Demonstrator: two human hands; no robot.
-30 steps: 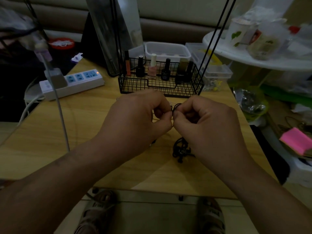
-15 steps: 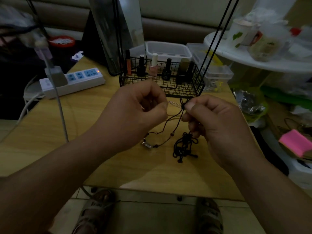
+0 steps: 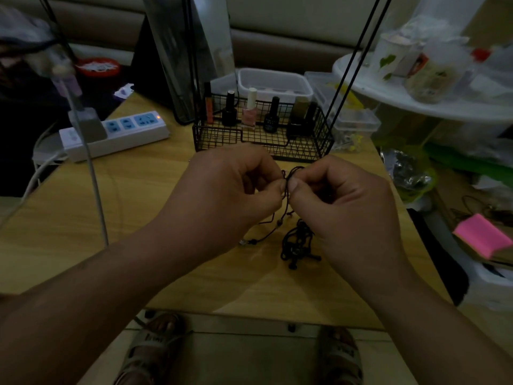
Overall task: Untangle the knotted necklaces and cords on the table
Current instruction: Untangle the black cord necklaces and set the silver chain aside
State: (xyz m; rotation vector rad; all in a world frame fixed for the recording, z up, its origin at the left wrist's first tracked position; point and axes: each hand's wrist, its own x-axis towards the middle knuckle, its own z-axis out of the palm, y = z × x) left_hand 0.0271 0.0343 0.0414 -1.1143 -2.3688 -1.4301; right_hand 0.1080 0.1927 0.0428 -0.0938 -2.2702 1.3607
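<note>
Above the pale wooden desk (image 3: 133, 212) the two hands meet thumb to thumb: the left hand (image 3: 230, 195) and right hand (image 3: 344, 209) both pinch one knot in a thin black beaded cord (image 3: 281, 221), whose strands trail down to the desk. A tangled clump of black cord (image 3: 297, 244) lies just beside the right hand. The bottle labels in the black wire basket (image 3: 263, 141) behind are too blurred to read.

You have: one beaded cord (image 3: 281, 223), one cord bundle (image 3: 296, 243), one basket (image 3: 263, 143), six bottles (image 3: 249, 113), one power strip (image 3: 119, 134), two sandals (image 3: 150, 354).
</note>
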